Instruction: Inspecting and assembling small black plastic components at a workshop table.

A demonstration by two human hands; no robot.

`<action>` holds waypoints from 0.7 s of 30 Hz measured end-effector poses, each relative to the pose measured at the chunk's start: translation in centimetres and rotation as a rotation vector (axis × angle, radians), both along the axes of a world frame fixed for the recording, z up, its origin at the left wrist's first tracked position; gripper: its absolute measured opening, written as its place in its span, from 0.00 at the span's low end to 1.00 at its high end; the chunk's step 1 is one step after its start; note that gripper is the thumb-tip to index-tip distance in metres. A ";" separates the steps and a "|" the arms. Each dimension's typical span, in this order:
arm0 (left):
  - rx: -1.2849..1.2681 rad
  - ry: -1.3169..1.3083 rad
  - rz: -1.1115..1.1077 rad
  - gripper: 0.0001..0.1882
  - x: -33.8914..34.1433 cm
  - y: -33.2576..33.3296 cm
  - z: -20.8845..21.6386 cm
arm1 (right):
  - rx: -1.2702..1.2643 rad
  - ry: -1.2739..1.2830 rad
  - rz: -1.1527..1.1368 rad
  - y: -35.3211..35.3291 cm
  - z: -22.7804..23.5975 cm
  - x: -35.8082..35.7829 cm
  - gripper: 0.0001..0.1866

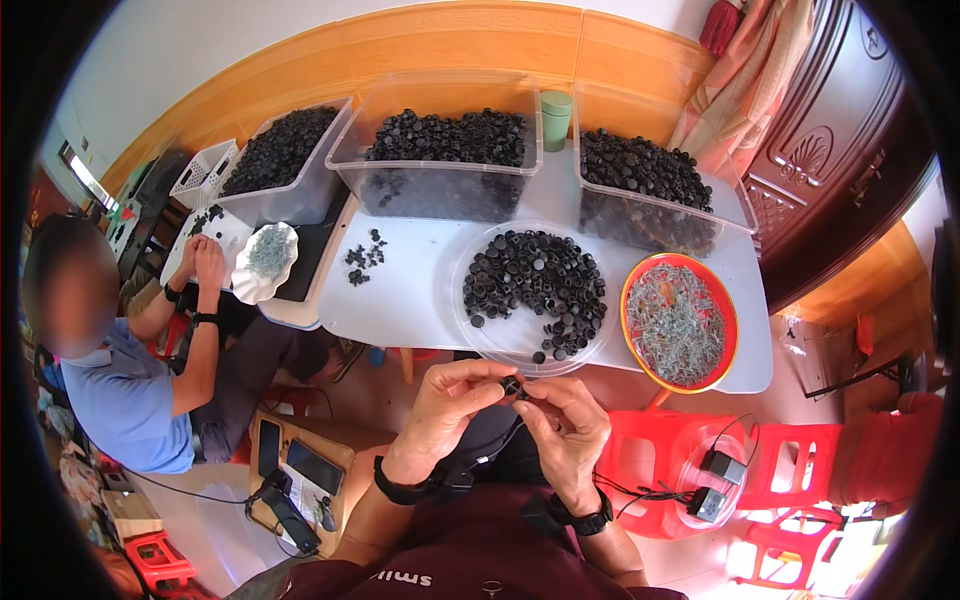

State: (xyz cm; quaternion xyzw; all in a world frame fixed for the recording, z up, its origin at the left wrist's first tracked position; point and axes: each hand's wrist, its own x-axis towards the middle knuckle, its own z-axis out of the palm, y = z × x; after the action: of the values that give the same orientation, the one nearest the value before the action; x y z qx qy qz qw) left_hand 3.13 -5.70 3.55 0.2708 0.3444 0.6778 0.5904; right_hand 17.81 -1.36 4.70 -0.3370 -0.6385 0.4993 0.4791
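Note:
Close in front of my body, my left hand and my right hand meet at their fingertips. Between them they pinch a small black plastic part; its exact kind is partly covered by the fingers. Just beyond is a round clear tray with a heap of black round caps in it. To its right stands a red bowl with a yellow rim, full of thin silvery metal pins or screws. Several small black pieces lie loose on the white table.
Large clear bins of black parts line the table's back, with a green canister among them. At the left a co-worker handles something beside a white scalloped dish. Red stools with black adapters stand at right.

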 end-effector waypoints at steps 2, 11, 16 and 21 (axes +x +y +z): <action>0.007 0.060 0.003 0.12 0.2 0.0 0.0 | -0.006 0.024 -0.005 -0.1 0.0 0.1 0.11; -0.032 0.275 0.081 0.15 1.4 -0.5 0.8 | -0.186 0.210 0.054 -0.4 -1.1 0.9 0.09; 0.005 0.289 0.055 0.14 1.5 -0.5 0.4 | -0.191 0.235 0.057 -0.3 -1.4 1.1 0.10; 0.023 0.285 0.058 0.14 1.7 -0.5 0.5 | -0.116 0.168 0.045 -0.3 -1.3 1.3 0.09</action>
State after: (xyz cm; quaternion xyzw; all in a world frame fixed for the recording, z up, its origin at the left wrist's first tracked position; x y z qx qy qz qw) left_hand 4.80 -6.16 4.04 0.3612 0.4247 0.6533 0.5123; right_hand 19.06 -1.69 3.36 -0.3066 -0.5734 0.5727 0.4992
